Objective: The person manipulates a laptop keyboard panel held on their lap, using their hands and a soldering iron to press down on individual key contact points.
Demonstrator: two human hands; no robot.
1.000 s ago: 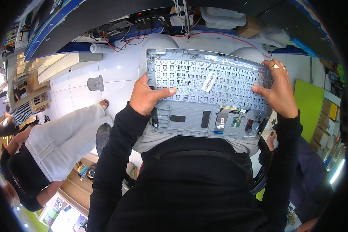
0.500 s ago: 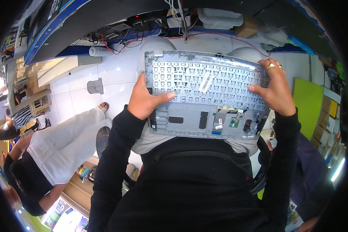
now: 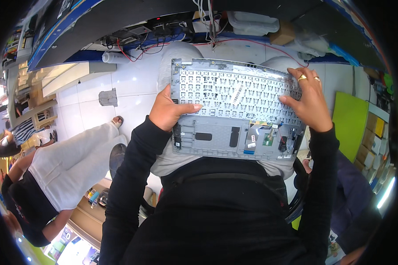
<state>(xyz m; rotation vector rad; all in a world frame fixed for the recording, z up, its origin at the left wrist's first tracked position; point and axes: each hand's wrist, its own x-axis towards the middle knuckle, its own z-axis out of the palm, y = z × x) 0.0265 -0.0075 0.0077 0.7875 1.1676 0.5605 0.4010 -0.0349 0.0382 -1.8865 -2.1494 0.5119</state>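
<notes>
A silver laptop top case (image 3: 216,139) rests on my lap, the back of its keyboard (image 3: 221,90) showing with a white barcode sticker. A small green circuit board (image 3: 268,139), ribbon cables and wires sit in its lower right part. My left hand (image 3: 170,108) grips the case's left side, thumb lying across the keyboard back. My right hand (image 3: 309,99), with gold-coloured rings, holds the upper right corner, fingertips curled on the top edge and thumb on the keyboard back.
A dark desk (image 3: 101,26) with cables, a plastic tub (image 3: 252,22) and a cardboard box (image 3: 281,33) is ahead. People stand or sit at left (image 3: 70,172) and right (image 3: 349,190). A green board (image 3: 349,123) leans at right, near stacked boxes (image 3: 371,150).
My right hand has shifted slightly left along the case's upper edge, its fingertips reaching further over that edge. The case has moved only slightly; my left hand still grips it.
</notes>
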